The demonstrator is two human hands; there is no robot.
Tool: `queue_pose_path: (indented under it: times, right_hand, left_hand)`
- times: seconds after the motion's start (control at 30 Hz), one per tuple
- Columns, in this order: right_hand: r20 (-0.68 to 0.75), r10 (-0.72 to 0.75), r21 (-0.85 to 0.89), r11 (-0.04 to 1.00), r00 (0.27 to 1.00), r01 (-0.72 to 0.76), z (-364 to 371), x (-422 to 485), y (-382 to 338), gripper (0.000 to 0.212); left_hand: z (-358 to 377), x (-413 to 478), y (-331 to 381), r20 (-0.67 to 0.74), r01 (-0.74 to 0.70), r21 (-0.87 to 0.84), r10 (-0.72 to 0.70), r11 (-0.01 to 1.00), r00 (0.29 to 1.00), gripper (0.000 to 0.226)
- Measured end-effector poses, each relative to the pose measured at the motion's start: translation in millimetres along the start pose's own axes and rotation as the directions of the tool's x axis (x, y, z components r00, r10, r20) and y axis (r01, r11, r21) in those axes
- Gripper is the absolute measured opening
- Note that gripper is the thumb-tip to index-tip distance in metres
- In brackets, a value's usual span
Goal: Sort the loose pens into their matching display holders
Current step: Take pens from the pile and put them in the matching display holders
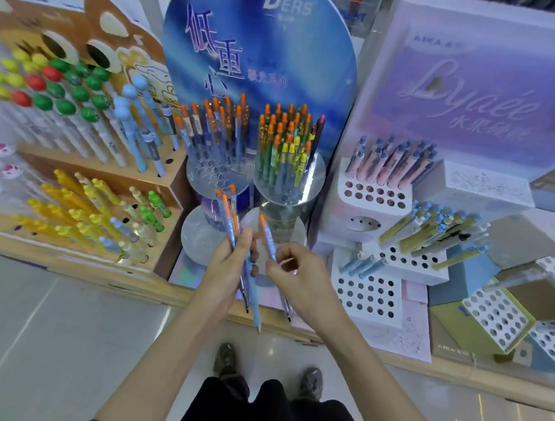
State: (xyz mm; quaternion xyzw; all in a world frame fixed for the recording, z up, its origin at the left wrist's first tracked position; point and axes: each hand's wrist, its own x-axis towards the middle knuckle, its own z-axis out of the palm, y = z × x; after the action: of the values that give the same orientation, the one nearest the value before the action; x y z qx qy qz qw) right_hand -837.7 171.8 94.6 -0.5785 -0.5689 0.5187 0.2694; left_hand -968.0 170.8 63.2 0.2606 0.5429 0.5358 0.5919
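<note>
Orange-capped pens fill two clear round holders [288,182] at frame centre. Just below them, the left hand [226,265] clutches a bundle of blue pens [230,214], while the right hand [294,268] pinches a single pen [267,238].

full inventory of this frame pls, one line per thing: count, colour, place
orange-capped pens: many, blue barrels, clear round holders at centre
blue backboard: one, behind them
fruit-topped pens: many, red, green, yellow, brown display at left
pink pens: about a dozen, white holder at right
white perforated holder: one, empty, front right
left hand: several orange-capped pens in its grip
right hand: one such pen
shoes: two, dark, on the floor
</note>
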Motion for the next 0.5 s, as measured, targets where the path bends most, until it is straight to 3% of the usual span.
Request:
queue_pose_path:
  times: [0.1,0.2,0.3,0.5]
  right_hand:
    - [-0.016,-0.03,0.116,0.993,0.999,0.032,9,7,-5,0.012]
    - [-0.147,-0.062,0.17,0.982,0.987,0.087,23,17,-7,0.011]
    - [-0.226,-0.081,0.171,0.978,0.971,0.121,44,28,-10,0.005]
    - [-0.294,-0.2,0.033,0.975,0.935,0.219,83,50,-12,0.022]
  left_hand:
    - [-32,0,7,-0.057,-0.038,0.018,0.039,0.999,0.998,0.02]
    - [-63,2,15,-0.111,-0.056,0.068,0.063,0.996,0.992,0.017]
    - [-83,5,23,-0.119,-0.088,0.129,0.103,0.988,0.988,0.016]
    - [-107,14,33,-0.093,-0.107,0.13,0.12,0.986,0.988,0.016]
